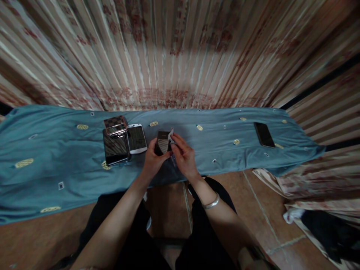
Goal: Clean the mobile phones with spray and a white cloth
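A dark phone sits upright between both hands above the blue cloth, tilted so its glossy face catches the light. The left hand is closed around its lower left edge, bracing it, while the right hand pinches a small pale tab or film corner at the phone's top right corner; what exactly that piece is cannot be made out. The step in hand looks like peeling or fitting a thin layer on the screen, and the next move would call for a steady brace from the left and a slow, even pull from the right. To the left lie a white phone, a larger dark phone and a checked case, touching one another; another black phone lies well apart at the right.
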